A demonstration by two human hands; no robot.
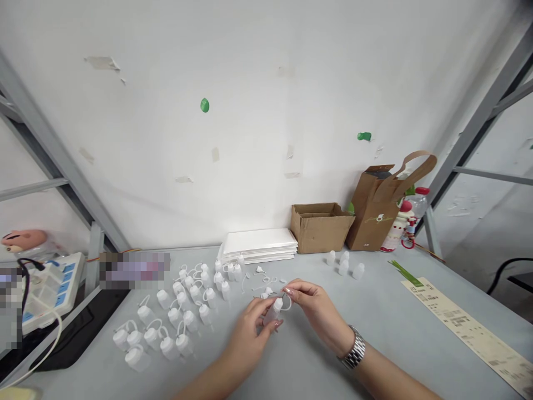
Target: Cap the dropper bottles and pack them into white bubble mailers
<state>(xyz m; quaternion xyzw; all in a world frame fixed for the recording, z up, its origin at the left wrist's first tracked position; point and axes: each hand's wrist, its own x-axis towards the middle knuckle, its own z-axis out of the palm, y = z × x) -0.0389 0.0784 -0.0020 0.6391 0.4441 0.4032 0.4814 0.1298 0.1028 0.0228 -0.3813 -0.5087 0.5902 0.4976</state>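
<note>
My left hand (255, 326) is closed round a small translucent squeeze bottle (272, 314), held upright a little above the grey table. From the bottle's white top a thin looped strap (287, 304) curves to the right. My right hand (307, 295) pinches the upper end of that strap between thumb and fingers. Just behind my hands lie loose white caps with straps (270, 279). Many similar bottles with looped straps (190, 319) stand to the left. Several bottles without straps (343, 268) stand at the right, behind my right hand.
Against the wall are a stack of white sheets or boxes (258, 244), an open cardboard box (322, 230) and a brown paper bag (370, 216). A printed paper strip (462, 328) and green stalks (406, 272) lie at right. At left sits a power strip (58, 289) with cables.
</note>
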